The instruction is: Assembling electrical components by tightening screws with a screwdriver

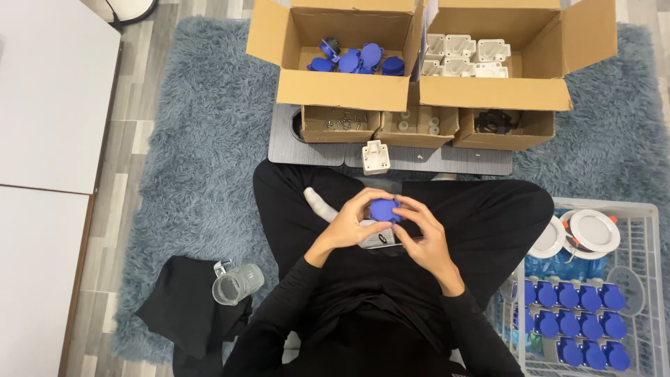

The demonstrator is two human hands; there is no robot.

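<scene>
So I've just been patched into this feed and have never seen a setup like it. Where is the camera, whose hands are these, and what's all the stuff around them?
It is one camera worn on a person's head, looking down at their lap as they sit cross-legged on a grey shaggy rug. Their left hand and right hand together grip a small round blue cap fitted on a pale part. Ahead stand open cardboard boxes: one with blue caps, one with white housings, and smaller ones in front. One white housing sits alone on a grey board. At the person's right, a white wire basket holds rows of blue-capped pieces. A clear jar lies at their left.
</scene>
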